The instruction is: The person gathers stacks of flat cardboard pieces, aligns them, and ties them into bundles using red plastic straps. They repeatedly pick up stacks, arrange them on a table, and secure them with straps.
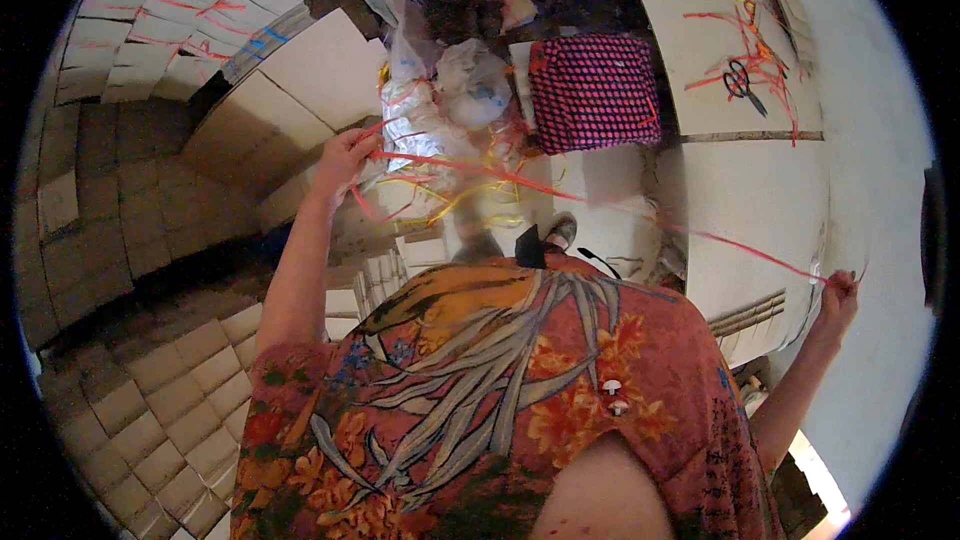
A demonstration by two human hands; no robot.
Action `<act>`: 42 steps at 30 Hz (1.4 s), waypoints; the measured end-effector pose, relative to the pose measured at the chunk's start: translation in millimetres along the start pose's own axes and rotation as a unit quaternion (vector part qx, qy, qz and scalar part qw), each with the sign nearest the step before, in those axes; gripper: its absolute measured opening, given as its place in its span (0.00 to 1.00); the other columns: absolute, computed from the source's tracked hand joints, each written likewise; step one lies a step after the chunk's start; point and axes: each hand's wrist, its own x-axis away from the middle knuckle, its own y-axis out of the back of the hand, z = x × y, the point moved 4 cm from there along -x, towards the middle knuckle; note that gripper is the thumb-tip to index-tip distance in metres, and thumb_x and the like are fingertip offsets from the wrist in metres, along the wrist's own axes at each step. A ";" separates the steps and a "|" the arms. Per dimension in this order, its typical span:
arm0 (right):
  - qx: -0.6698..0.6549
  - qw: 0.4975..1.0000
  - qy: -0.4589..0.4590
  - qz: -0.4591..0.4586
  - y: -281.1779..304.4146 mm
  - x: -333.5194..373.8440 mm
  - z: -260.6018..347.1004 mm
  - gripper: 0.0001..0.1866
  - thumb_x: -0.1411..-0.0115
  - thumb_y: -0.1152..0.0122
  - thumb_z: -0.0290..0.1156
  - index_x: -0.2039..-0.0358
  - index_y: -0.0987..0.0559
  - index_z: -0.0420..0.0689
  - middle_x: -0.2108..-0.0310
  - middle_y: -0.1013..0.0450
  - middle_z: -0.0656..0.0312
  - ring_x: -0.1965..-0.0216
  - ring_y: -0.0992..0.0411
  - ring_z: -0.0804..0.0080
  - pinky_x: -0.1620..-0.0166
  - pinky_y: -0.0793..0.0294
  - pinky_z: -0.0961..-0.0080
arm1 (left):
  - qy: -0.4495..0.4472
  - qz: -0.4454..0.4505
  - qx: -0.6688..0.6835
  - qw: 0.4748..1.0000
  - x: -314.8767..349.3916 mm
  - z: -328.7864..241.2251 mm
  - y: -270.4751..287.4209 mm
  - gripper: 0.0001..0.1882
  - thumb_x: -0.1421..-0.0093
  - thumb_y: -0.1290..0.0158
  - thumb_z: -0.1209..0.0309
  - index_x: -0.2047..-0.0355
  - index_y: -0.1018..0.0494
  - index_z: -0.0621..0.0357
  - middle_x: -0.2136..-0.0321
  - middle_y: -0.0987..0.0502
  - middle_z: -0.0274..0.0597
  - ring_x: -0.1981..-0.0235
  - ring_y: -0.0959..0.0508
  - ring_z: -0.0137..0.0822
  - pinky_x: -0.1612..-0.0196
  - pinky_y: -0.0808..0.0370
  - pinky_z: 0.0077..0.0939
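A long red plastic string [530, 182] is stretched across in front of me, sloping down to the right. My left hand [345, 158] is closed on it near one end, and short red tails hang by the fingers. Far out to the right, my right hand [841, 298] pinches the same string, with a small loose end sticking up past the fingers. Between the hands the string is taut and partly blurred. Black-handled scissors [742, 88] lie among loose red strings [765, 60] on a pale flat stack at the upper right, apart from both hands.
Pale cardboard stacks [745, 195] stand along the right beside a white wall [875, 180]. A pink-and-black patterned cushion or cloth [595, 92] lies ahead, next to a clear plastic bag [472, 82]. Yellow strings [475, 202] litter the floor. Tied cardboard bundles [150, 15] fill the left.
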 end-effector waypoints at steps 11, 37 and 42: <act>0.221 0.818 -0.477 0.234 -160.3 237.0 -290.3 0.16 0.39 0.56 0.36 0.59 0.30 0.37 0.57 0.31 0.47 0.58 0.30 0.61 0.56 0.30 0.69 | -0.458 0.149 -0.177 0.858 90.6 -110.5 -192.8 0.12 0.42 0.53 0.72 0.58 0.28 0.58 0.70 0.25 0.42 0.70 0.27 0.34 0.63 0.31 0.27; 0.003 0.996 -0.077 0.037 -112.6 221.0 -206.7 0.12 0.37 0.58 0.36 0.66 0.32 0.39 0.85 0.44 0.68 0.84 0.44 0.77 0.73 0.35 0.74 | 0.074 0.304 -0.432 0.846 -13.7 83.1 -82.3 0.16 0.41 0.55 0.67 0.57 0.28 0.62 0.63 0.25 0.41 0.60 0.28 0.29 0.55 0.34 0.24; 0.180 0.978 -0.099 -0.019 -106.4 262.8 -204.1 0.13 0.38 0.58 0.34 0.67 0.28 0.38 0.87 0.39 0.67 0.85 0.41 0.78 0.77 0.37 0.77 | 0.009 0.457 -0.255 0.852 0.6 -23.0 -240.8 0.16 0.41 0.55 0.66 0.57 0.28 0.63 0.62 0.25 0.41 0.59 0.28 0.29 0.55 0.35 0.23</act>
